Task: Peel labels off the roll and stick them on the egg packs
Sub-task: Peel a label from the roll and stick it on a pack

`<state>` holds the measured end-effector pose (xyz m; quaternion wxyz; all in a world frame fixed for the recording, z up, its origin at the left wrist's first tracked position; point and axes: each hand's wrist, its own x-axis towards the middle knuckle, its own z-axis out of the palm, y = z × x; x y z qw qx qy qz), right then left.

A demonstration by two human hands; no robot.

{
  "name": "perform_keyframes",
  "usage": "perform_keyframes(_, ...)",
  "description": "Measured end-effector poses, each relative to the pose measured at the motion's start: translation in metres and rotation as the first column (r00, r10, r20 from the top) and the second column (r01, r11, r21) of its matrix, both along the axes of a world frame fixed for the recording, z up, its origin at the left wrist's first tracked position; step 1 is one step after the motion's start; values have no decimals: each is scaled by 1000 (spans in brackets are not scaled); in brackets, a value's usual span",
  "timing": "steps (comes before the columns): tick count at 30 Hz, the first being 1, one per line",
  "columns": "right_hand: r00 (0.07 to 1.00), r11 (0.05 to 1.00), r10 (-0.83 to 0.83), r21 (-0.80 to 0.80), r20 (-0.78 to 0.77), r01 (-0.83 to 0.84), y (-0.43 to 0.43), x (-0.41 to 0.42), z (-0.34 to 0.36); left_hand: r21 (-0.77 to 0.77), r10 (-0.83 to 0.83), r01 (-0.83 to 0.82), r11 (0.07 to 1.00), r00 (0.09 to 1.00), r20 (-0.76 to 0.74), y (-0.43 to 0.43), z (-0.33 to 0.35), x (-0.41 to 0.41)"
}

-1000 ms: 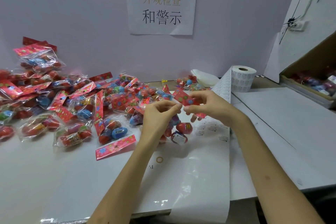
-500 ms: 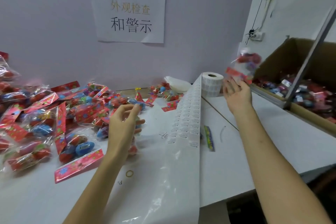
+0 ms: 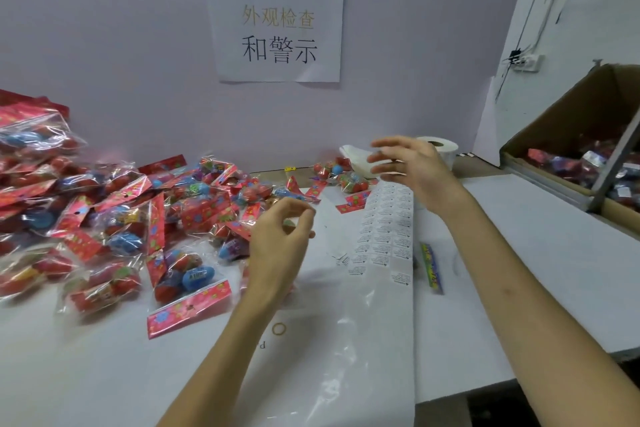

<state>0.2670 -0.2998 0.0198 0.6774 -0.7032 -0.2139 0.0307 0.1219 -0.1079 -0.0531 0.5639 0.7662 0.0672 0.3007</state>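
A heap of clear egg packs (image 3: 114, 218) with red header cards covers the left and back of the white table (image 3: 540, 243). The white label roll (image 3: 441, 151) stands at the back; its strip of labels (image 3: 386, 229) runs toward me, with bare backing nearer. My left hand (image 3: 280, 239) hovers above the table just right of the packs, fingers loosely curled, holding nothing I can see. My right hand (image 3: 412, 170) is raised over the strip's far end, in front of the roll, fingers spread and empty.
A cardboard box (image 3: 561, 128) at the right holds several egg packs. A paper sign (image 3: 277, 28) hangs on the wall. A small coloured strip (image 3: 431, 267) lies right of the labels. A rubber band (image 3: 278, 329) lies on the table near me.
One second ago both hands held an egg pack. Then my right hand tossed it toward the box at the right. That hand has now come back empty over the label strip.
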Motion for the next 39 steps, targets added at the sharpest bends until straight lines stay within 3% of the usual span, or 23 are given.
perform_keyframes(3, 992, 977, 88, -200, 94, -68, 36, -4, 4, 122, -21, 30, 992, 997, -78, 3, 8, 0)
perform_keyframes(6, 983, 918, 134, -390, 122, -77, 67, 1, -7, 330, -52, 167, 929, 943, -330, 11, 11, 0)
perform_keyframes(9, 972, 822, 189, -565, 143, -77, 92, 11, -23, 622, 90, 331, 710, 832, -547, 25, 5, -6)
perform_keyframes(11, 960, 735, 248, -671, 126, -102, 105, 15, -32, 705, 189, 393, 590, 782, -594, 35, -4, -11)
perform_keyframes(14, 929, 611, 362, -773, 78, -173, 127, 20, -40, 766, 286, 363, 531, 774, -565, 50, -15, -20)
perform_keyframes(21, 821, 479, 567, -781, -72, -400, 173, 21, -39, 884, 360, 148, 443, 874, -326, 97, -26, -45)
perform_keyframes(24, 784, 407, 608, -800, -122, -440, 181, 25, -39, 873, 454, 33, 487, 844, -285, 136, -22, -44)
perform_keyframes(29, 820, 209, 572, -969, 12, -131, 199, 33, -60, 753, 510, -33, 658, 755, -413, 210, -16, -25)
perform_keyframes(31, 823, 230, 563, -971, 76, -67, 208, 36, -70, 701, 476, -4, 713, 737, -480, 228, -18, -12)
perform_keyframes(36, 783, 466, 468, -867, 410, 175, 225, 45, -85, 720, 394, 71, 691, 798, -456, 232, -27, 28)
perform_keyframes(39, 803, 552, 408, -818, 435, 163, 218, 50, -87, 737, 344, 77, 672, 849, -402, 209, -30, 52)
